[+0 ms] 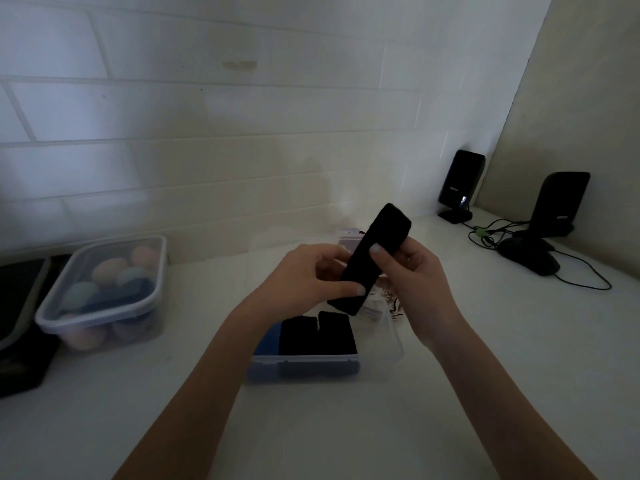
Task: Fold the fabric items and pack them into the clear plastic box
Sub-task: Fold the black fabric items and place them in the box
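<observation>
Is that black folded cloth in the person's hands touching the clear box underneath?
Apart. The head view shows the black cloth gripped by the left hand and right hand, lifted above the clear box.

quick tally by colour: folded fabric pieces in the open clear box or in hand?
Black, in the clear box: 2
Black, held above the box by the left hand and right hand: 1
Blue, in the box: 1
Total: 4
</observation>
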Demonstrator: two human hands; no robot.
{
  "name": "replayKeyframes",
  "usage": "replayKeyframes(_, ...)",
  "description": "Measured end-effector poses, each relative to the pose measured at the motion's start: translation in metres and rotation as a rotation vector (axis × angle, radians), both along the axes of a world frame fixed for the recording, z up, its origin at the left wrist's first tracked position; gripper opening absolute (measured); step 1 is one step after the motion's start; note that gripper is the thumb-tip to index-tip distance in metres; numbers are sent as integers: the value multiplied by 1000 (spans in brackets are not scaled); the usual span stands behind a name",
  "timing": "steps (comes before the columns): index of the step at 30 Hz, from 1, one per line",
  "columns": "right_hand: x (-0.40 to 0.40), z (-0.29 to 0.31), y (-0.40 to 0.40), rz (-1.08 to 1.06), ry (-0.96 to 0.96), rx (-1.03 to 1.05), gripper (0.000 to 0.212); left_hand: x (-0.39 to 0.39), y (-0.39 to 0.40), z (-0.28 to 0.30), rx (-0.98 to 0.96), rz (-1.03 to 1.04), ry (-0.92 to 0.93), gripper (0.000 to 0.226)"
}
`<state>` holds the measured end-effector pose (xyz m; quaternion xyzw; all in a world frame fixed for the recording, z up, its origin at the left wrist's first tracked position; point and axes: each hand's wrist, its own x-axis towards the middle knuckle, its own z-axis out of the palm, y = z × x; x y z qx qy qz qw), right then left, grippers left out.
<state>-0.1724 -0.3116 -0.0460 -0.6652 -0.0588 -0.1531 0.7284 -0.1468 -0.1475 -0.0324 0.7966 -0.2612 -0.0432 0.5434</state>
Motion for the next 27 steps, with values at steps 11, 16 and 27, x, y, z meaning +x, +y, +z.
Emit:
replayKeyframes(11, -7, 8, -1, 68, -112, -72, 18, 4, -1, -4, -37, 389, -238, 31)
replayKeyframes(16, -12, 7, 7, 7, -368, -490, 30, 2, -6, 6, -370, 328, 190, 22)
replayKeyframes(27, -13, 4, 13, 43, -320, -694, 15, 2, 1, 0, -440, 133, 248, 22)
